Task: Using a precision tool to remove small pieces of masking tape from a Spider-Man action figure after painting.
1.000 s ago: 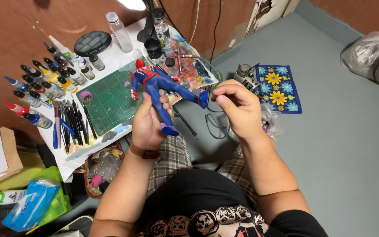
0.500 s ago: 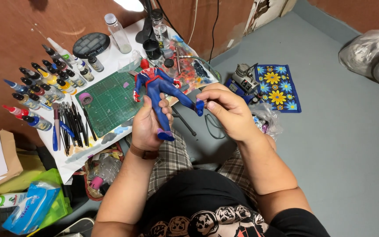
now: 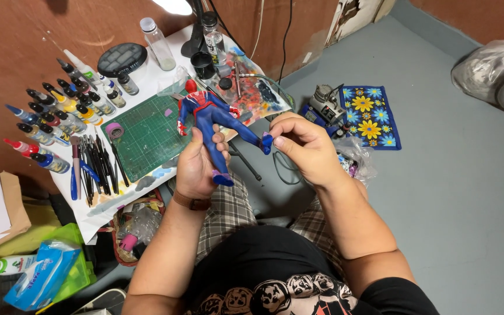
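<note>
Above the desk's near edge, left hand [image 3: 196, 166] grips the red-and-blue plastic figure [image 3: 214, 125] while right hand [image 3: 304, 146] fingers pinch its foot, posing that leg.

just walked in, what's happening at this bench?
A seated person holds a blue and red action figure over their lap, beside a low white table. The left hand grips the figure by its straight leg, and the right hand pinches the foot of the other leg, which is swung out sideways. On the table sit a green cutting mat, rows of paint bottles and a line of brushes.
</note>
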